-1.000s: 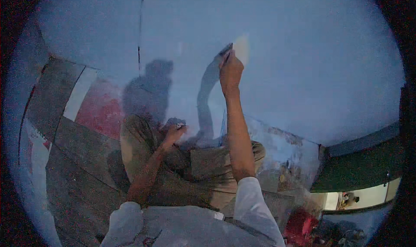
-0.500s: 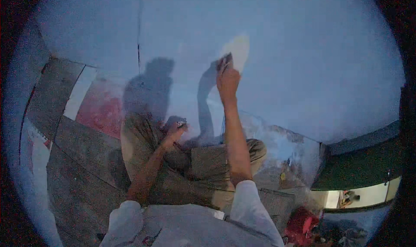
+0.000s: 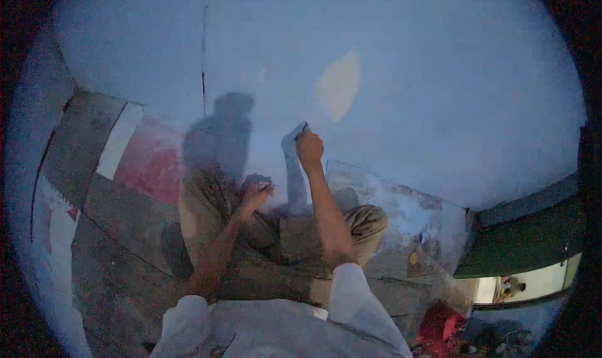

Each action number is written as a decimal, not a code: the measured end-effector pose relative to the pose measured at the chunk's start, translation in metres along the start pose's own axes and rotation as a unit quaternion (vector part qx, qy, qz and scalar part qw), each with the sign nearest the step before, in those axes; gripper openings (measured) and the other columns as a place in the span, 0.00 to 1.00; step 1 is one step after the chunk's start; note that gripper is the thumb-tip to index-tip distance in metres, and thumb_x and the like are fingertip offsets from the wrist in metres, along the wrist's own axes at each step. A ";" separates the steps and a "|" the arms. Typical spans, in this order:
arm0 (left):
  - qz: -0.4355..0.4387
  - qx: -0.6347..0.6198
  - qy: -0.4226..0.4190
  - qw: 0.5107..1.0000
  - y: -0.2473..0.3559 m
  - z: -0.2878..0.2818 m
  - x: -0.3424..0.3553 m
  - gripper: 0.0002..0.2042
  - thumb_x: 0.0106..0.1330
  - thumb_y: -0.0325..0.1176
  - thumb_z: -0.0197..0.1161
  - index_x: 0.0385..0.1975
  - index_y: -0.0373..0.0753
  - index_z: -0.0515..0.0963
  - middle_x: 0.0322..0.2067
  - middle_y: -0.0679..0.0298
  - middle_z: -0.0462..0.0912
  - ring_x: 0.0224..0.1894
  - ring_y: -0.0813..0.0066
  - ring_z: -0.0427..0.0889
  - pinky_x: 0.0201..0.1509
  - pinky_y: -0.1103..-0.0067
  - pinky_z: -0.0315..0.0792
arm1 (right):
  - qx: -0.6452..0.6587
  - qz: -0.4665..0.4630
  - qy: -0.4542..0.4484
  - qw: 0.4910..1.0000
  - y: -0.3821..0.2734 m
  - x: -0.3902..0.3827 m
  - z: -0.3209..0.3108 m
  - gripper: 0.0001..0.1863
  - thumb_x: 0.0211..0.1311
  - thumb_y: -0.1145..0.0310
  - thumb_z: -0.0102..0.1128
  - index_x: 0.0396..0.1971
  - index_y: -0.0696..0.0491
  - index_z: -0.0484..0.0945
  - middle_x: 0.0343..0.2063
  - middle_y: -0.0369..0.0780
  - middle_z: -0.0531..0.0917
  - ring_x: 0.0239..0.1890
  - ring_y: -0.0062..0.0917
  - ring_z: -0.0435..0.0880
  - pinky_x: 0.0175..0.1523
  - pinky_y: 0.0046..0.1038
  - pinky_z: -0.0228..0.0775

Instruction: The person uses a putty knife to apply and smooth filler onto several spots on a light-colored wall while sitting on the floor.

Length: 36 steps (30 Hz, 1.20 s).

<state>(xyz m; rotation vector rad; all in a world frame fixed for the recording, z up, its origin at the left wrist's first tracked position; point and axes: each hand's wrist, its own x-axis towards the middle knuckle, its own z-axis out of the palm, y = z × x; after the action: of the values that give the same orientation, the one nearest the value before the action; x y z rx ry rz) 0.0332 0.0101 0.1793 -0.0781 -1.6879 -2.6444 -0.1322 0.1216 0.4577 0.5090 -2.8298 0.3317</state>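
My right hand (image 3: 310,149) is closed on a small dark scraper (image 3: 305,126), raised near the blue wall (image 3: 426,75); its exact shape is blurred. Up and to the right of that hand is a cream patch of filler (image 3: 340,85) on the wall, not covered by anything. A fainter pale spot (image 3: 261,73) shows farther left. Low in front of my lap, my left hand (image 3: 256,196) is closed around something small, dark with pale bits, too unclear to name.
I sit cross-legged on a grey floor covering (image 3: 125,264) close to the wall. At left lies a red patch (image 3: 149,163) beside a white strip (image 3: 120,141). A red bag-like thing (image 3: 441,326) is at lower right, near a lit opening (image 3: 533,284) under a dark green panel (image 3: 520,245).
My right hand has come down and left from the cream patch with the scraper, leaving the patch in full view. My left hand has hardly moved.
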 end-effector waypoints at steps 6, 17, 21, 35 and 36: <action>-0.112 0.041 -0.003 0.993 0.027 0.010 -0.014 0.19 0.70 0.45 0.52 0.48 0.36 0.78 0.49 0.63 0.77 0.43 0.83 0.72 0.42 0.80 0.65 | -0.019 -0.014 0.186 0.982 -0.043 0.042 -0.113 0.22 0.62 0.59 0.52 0.53 0.54 0.72 0.20 0.46 0.81 0.20 0.38 0.81 0.26 0.40 0.72; -0.071 0.128 0.060 0.987 0.101 0.041 -0.016 0.16 0.63 0.44 0.63 0.41 0.38 0.80 0.36 0.66 0.81 0.34 0.81 0.76 0.35 0.80 0.68 | -0.126 -0.064 0.154 0.978 -0.007 0.029 -0.023 0.18 0.62 0.61 0.51 0.50 0.50 0.75 0.18 0.41 0.80 0.18 0.34 0.79 0.22 0.39 0.68; -0.099 0.065 0.126 0.985 0.139 0.078 -0.021 0.14 0.61 0.43 0.65 0.33 0.37 0.82 0.25 0.71 0.80 0.28 0.80 0.76 0.31 0.76 0.70 | -0.089 -0.077 0.072 0.990 0.029 -0.009 0.003 0.16 0.59 0.65 0.53 0.45 0.54 0.77 0.19 0.46 0.81 0.21 0.39 0.81 0.24 0.40 0.72; 0.037 -0.050 0.000 0.998 0.009 0.012 0.005 0.11 0.63 0.38 0.64 0.32 0.35 0.81 0.34 0.61 0.82 0.33 0.74 0.78 0.37 0.70 0.72 | -0.028 -0.085 0.255 0.963 -0.022 0.069 -0.099 0.13 0.59 0.62 0.58 0.30 0.58 0.79 0.17 0.47 0.80 0.19 0.39 0.81 0.25 0.37 0.73; 0.077 -0.115 -0.007 0.990 0.004 0.002 0.001 0.11 0.64 0.38 0.63 0.31 0.36 0.81 0.34 0.60 0.82 0.33 0.73 0.78 0.38 0.71 0.72 | -0.039 -0.081 0.226 0.970 -0.025 0.063 -0.080 0.12 0.59 0.62 0.58 0.31 0.57 0.78 0.17 0.47 0.80 0.19 0.39 0.81 0.25 0.37 0.73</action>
<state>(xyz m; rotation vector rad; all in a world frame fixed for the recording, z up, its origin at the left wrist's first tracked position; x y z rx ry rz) 0.0326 0.0100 0.1835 -0.2173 -1.3137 -2.7128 -0.1641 0.0998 0.5549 0.5612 -2.3354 0.2639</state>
